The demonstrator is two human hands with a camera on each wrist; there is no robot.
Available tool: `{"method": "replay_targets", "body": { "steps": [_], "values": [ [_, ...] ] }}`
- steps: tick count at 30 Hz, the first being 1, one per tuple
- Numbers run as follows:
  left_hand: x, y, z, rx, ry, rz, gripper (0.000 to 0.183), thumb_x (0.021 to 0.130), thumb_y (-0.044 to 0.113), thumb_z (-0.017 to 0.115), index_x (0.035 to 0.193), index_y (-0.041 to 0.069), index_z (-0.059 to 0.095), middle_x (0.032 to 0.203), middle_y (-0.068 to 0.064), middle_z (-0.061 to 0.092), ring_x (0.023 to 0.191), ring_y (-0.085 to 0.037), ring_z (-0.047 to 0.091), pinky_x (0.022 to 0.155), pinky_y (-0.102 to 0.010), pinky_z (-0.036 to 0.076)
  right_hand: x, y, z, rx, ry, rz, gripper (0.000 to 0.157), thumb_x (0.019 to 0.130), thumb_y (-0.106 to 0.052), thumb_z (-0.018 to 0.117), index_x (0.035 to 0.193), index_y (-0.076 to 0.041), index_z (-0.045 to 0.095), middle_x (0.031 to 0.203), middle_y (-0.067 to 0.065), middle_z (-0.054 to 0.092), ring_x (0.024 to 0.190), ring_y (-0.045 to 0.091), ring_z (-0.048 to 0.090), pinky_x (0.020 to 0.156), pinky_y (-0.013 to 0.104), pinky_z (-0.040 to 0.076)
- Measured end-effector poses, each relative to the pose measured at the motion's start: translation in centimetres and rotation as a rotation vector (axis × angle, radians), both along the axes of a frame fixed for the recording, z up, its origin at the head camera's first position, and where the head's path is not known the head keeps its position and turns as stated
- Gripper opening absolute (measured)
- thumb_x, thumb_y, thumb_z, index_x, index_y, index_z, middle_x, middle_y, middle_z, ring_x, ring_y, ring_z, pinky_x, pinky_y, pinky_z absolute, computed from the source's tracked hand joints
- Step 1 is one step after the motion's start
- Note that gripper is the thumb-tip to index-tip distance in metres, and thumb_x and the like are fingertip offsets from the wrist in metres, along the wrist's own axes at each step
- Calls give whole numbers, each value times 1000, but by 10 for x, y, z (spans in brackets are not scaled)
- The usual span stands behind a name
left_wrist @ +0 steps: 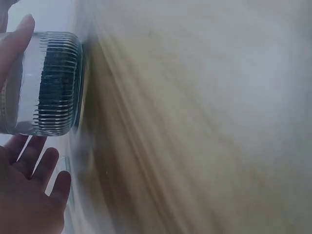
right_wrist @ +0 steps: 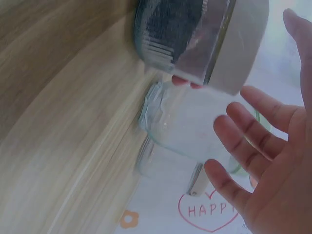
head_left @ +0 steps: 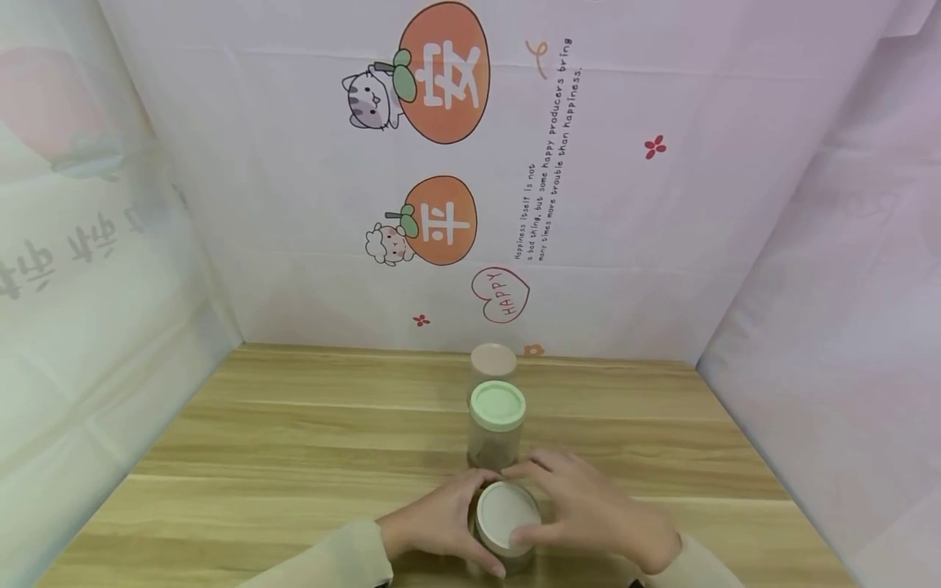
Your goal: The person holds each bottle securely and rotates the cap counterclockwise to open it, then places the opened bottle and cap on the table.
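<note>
Head camera: high, facing down and forward to the table point(head_left: 294, 441)'s far edge. Wrist cameras: low, sideways, close; both show the front jar point(head_left: 506, 508).

"HAPPY" in heart point(head_left: 501, 295), 安 and 平 on fruits point(head_left: 441, 220), "Happiness itself…" on backdrop point(head_left: 625, 245)

Glass jar point(left_wrist: 56, 85): sideways in this turned view, base toward the wood-grained tabletop point(left_wrist: 146, 136) — whether the two touch is hard to tell.
Jar wall: finely ribbed near the base, dark behind the ribs, smoother and clear farther left.
Left hand point(left_wrist: 29, 195): thumb point(left_wrist: 17, 43) across the jar's upper side, four fingers spread along its lower side.
Behind the fingers: a pale glassy edge point(left_wrist: 69, 185) — too blurred to identify.
Tabletop: streaked brown, washed pale toward the right.
</note>
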State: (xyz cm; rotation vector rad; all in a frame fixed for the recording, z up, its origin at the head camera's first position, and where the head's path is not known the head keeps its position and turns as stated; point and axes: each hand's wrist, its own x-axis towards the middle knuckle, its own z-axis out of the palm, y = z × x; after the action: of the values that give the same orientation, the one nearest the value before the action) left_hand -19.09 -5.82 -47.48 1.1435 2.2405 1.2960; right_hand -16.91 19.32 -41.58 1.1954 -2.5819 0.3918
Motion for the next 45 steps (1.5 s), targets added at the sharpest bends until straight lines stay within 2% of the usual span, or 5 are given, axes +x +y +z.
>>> {"method": "replay_targets", "body": {
  "steps": [9, 17, 27, 35, 45],
  "values": [
    [-1, 3, -4, 53, -66, -47, 82, 74, 27, 92, 139, 21, 41, 132, 9, 48, 115, -8, 50, 97, -28, 46, 8, -16, -5, 9, -1, -70, 65, 83, -75, 61, 124, -25, 64, 110, -13, 55, 97, 7, 55, 79, 37, 51],
    [-1, 7, -6, 46, -69, -35, 82, 75, 29, 91, 139, 22, 41, 129, 9, 49, 110, -7, 53, 89, -26, 50, 13, -24, -12, -34, 32, -92, 74, 76, -80, 63, 120, -20, 64, 110, -11, 53, 95, 6, 53, 80, 36, 50],
    [-2, 6, -9, 96, -101, -64, 76, 78, 28, 89, 138, 26, 42, 128, 9, 53, 110, -7, 57, 90, -27, 51, 13, -23, -13, -71, -68, -31, 69, 82, -69, 69, 124, -15, 62, 110, -9, 51, 89, 6, 53, 74, 26, 50],
    [-5, 4, -9, 91, -61, -91, 79, 80, 30, 88, 142, 29, 39, 132, 9, 52, 114, -7, 56, 95, -27, 49, 8, -21, -16, -88, -18, 50, 65, 84, -60, 73, 128, -14, 62, 111, -8, 50, 90, 5, 51, 74, 23, 49],
    [-7, 4, -5, 115, -36, -181, 82, 81, 27, 87, 147, 31, 38, 138, 8, 51, 120, -9, 53, 103, -30, 44, 3, -17, -5, -4, -56, 235, 81, 66, -29, 80, 142, -21, 55, 132, -5, 51, 116, 11, 46, 89, 28, 50]
  ]
}}
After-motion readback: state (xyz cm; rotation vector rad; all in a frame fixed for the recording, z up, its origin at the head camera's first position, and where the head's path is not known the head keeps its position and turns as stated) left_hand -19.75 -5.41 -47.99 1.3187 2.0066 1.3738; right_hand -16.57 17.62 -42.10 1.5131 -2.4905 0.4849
